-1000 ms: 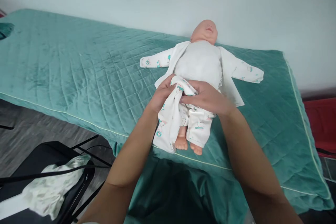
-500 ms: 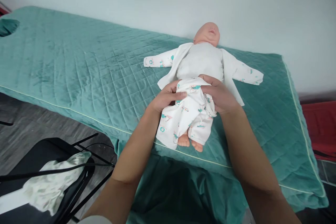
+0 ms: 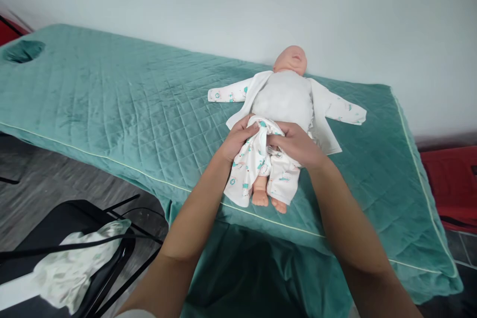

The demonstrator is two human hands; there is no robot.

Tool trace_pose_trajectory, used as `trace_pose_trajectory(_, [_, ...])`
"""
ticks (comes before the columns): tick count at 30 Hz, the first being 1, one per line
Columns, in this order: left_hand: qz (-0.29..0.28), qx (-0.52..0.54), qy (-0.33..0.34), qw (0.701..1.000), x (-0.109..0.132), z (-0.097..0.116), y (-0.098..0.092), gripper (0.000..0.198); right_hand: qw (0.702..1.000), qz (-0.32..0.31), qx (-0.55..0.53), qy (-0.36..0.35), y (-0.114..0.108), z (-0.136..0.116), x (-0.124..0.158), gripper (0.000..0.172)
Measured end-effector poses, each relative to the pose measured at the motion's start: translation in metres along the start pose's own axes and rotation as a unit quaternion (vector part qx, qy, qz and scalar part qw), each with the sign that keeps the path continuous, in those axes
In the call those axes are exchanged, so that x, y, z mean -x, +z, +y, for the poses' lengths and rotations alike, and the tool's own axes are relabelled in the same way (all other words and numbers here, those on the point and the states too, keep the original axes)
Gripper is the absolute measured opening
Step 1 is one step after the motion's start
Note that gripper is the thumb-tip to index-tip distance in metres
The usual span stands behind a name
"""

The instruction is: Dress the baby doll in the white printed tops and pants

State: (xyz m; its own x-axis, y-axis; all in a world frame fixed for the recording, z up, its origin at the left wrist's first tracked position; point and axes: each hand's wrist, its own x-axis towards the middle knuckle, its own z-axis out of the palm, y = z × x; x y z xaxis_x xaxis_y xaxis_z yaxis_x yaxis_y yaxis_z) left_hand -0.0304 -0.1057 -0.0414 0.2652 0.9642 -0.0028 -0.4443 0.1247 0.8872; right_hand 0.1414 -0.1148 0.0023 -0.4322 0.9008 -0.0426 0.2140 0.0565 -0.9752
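A baby doll (image 3: 286,97) lies on its back, its head near the wall and its feet toward me. An open white jacket (image 3: 337,104) with a small print is spread around its arms and sides. Printed white baby pants (image 3: 248,169) are bunched over the doll's hips; one leg is covered to the ankle, while the other pant leg hangs loose beside the bare foot. My left hand (image 3: 238,139) pinches the waistband at the left. My right hand (image 3: 298,143) is closed on the gathered cloth, its fingertips partly hidden in the folds.
The doll rests on a green quilted massage bed (image 3: 149,109) with a face hole at the far left. A black folding chair (image 3: 70,213) at lower left holds a crumpled patterned cloth (image 3: 70,268). A red object (image 3: 450,184) stands beyond the bed's right end.
The pants' waistband has been gathered and turned in. My right hand has moved left and lower, closer to my left hand. The view has shifted slightly, and more of the doll's foot shows.
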Motion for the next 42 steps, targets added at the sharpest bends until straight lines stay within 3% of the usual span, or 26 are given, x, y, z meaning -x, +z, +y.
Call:
trace_pose_trajectory(3, [-0.003, -0.013, -0.02, 1.0, 0.002, 0.002, 0.001, 0.043, 0.999, -0.011, -0.043, -0.005, -0.006, 0.002, 0.001, 0.009])
trace_pose_trajectory(9, [0.004, -0.022, -0.013, 1.0, 0.0, 0.0, -0.002, 0.043, 0.988, -0.126, 0.013, -0.087, -0.012, -0.003, 0.004, 0.056])
trace_pose_trajectory(11, [0.007, -0.02, -0.007, 1.0, -0.001, -0.003, -0.003, 0.042, 0.988, -0.129, 0.037, -0.08, -0.008, -0.004, 0.005, 0.058])
trace_pose_trajectory(16, [-0.015, -0.013, 0.008, 1.0, -0.002, -0.004, -0.007, 0.046, 0.999, -0.037, -0.01, -0.033, -0.003, 0.003, 0.003, 0.024])
trace_pose_trajectory(20, [-0.128, -0.017, -0.006, 0.992, 0.003, 0.001, -0.009, 0.065, 0.986, 0.066, -0.151, -0.022, -0.008, 0.014, 0.0, 0.021])
trace_pose_trajectory(23, [-0.162, -0.037, -0.048, 0.985, 0.008, 0.003, -0.008, 0.065, 0.982, 0.073, -0.173, -0.023, -0.011, 0.016, 0.0, 0.021])
trace_pose_trajectory(31, [0.001, 0.051, 0.0, 0.999, 0.034, 0.008, 0.016, 0.032, 0.996, 0.062, 0.05, -0.033, 0.001, 0.004, 0.014, 0.015])
trace_pose_trajectory(37, [0.088, 0.094, -0.042, 0.991, 0.092, 0.016, 0.051, 0.024, 0.98, 0.052, 0.181, -0.064, 0.001, 0.014, 0.016, 0.014])
trace_pose_trajectory(42, [0.156, 0.181, -0.109, 0.965, 0.14, 0.018, 0.079, 0.017, 0.954, 0.024, 0.29, -0.069, 0.001, 0.016, 0.012, 0.025])
